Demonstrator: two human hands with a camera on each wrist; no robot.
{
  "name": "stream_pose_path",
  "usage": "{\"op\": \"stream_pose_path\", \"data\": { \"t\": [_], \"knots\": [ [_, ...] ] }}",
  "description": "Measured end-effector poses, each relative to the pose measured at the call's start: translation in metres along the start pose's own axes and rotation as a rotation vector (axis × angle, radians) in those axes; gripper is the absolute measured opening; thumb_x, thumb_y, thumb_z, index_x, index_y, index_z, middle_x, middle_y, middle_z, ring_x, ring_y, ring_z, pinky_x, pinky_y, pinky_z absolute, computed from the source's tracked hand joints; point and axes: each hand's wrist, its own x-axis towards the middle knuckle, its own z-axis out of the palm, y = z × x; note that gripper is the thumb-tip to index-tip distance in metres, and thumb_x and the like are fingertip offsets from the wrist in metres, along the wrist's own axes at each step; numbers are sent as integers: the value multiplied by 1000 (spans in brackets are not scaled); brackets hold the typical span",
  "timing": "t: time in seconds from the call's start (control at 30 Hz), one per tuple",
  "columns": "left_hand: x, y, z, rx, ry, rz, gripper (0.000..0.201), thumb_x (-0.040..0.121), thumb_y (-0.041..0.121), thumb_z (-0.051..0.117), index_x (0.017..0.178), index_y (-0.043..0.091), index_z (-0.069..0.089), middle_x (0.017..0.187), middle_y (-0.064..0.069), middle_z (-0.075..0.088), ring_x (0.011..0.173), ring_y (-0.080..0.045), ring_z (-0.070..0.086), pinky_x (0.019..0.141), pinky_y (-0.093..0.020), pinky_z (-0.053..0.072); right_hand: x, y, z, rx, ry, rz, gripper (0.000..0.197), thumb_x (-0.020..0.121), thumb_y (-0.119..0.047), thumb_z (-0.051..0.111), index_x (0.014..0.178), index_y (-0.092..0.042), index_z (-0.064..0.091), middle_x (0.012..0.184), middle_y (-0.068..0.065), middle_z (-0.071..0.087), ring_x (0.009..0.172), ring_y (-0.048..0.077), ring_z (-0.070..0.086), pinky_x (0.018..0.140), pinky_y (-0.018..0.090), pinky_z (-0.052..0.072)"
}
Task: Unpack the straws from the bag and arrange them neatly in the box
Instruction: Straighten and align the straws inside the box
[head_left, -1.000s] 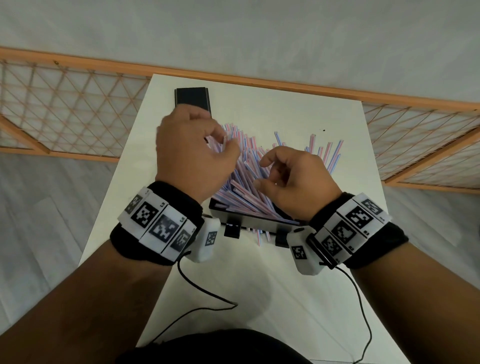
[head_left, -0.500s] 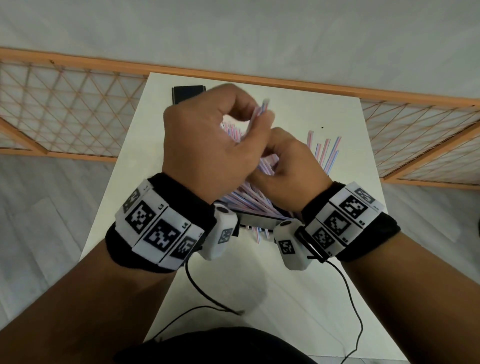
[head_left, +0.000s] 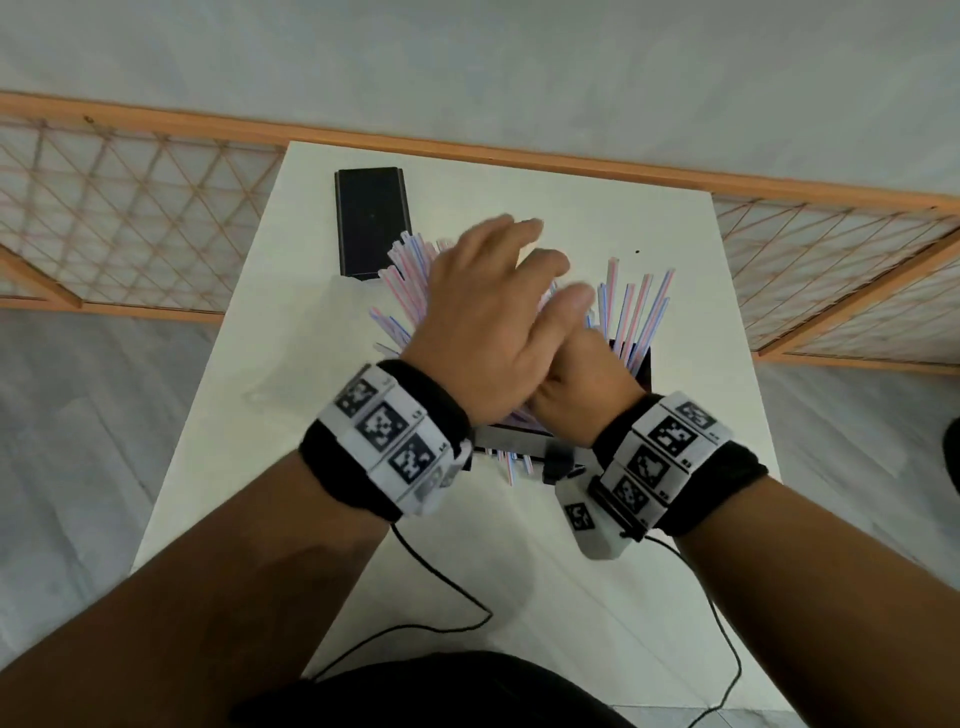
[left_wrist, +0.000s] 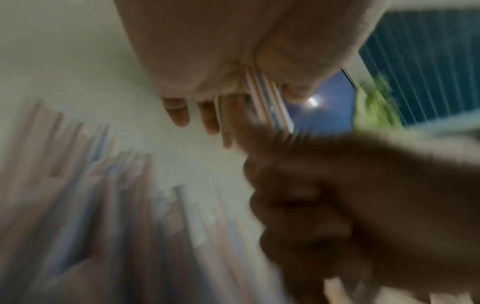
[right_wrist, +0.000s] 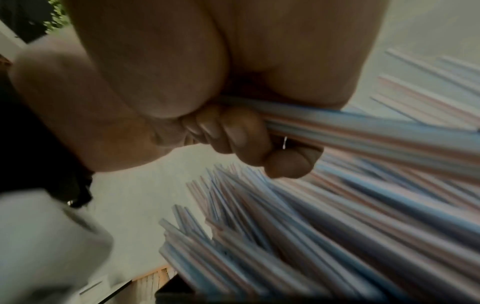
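Pink and blue striped straws stand fanned out of a black box in the middle of the white table. My right hand is low over the box, its fingers curled round a small bundle of straws. My left hand lies across it with its fingers straight. In the blurred left wrist view a few straws run between its thumb and forefinger, above the right fist. The hands hide most of the box.
A flat black lid lies at the far left of the table, just beyond the straws. Black wrist cables trail over the near table. A wooden lattice fence runs behind and on both sides of the table.
Both hands have dropped from the raised position over the box. The left hand's pinch on straw tips has spread into straight fingers, and the right hand now grips a bundle under it.
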Motion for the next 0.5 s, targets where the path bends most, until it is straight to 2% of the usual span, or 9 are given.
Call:
{"op": "stream_pose_path", "data": {
  "t": [0.07,0.13,0.2,0.23,0.3,0.33,0.37,0.43,0.5],
  "knots": [
    [-8,-12,5,96,4,-41,63,99,53,31,133,8,60,154,-17,45,146,-36,34,116,-56,26,-3,8,1,-65,-92,97,26,85,-44,50,70,-24,55,60,-8,53,59,20,53,54,27,37],
    [-14,-27,0,69,139,-103,65,98,53,34,136,4,54,155,-19,41,146,-37,32,118,-54,23,-9,22,0,-182,-175,213,33,84,-52,66,84,-22,54,71,-5,55,66,18,53,60,32,45],
    [-17,-42,-8,50,306,-175,66,98,52,38,138,1,50,154,-21,41,145,-38,35,118,-51,25,-18,35,-4,-226,-178,267,47,77,-58,73,95,-19,55,81,-2,59,74,19,57,68,34,50],
    [-17,-49,-9,34,362,-227,68,98,53,39,140,0,48,154,-19,41,145,-35,35,118,-47,25,-23,38,-6,-240,-163,276,50,76,-61,72,96,-19,55,83,-1,60,75,20,58,69,35,51],
    [-18,-61,-10,-90,404,-385,75,96,58,40,147,2,39,154,-9,38,143,-20,34,118,-35,24,-29,44,-10,-264,-147,281,52,75,-64,70,90,-16,55,80,2,61,72,22,58,66,36,52],
    [-19,-63,-10,-200,409,-499,79,94,61,41,149,6,36,153,-3,37,140,-13,34,118,-31,25,-32,45,-11,-274,-158,289,52,75,-64,69,87,-15,55,77,4,61,70,23,58,64,36,51],
    [-20,-65,-8,-335,415,-625,80,91,64,43,149,9,34,151,-1,38,137,-12,36,118,-33,29,-35,46,-13,-292,-191,303,52,76,-65,68,84,-15,55,75,4,60,68,23,57,63,35,49],
    [-20,-71,1,-610,437,-859,88,83,70,45,144,7,37,133,-4,48,125,-25,48,113,-42,38,-37,47,-13,-352,-299,324,51,77,-67,65,80,-18,54,72,2,59,65,20,55,61,32,47],
    [-21,-71,10,-764,449,-959,105,73,80,46,139,-2,41,117,-11,55,114,-40,54,102,-44,45,-39,47,-7,-400,-406,330,50,77,-70,63,84,-21,56,74,-1,59,67,17,56,62,30,47]
  ]
}}
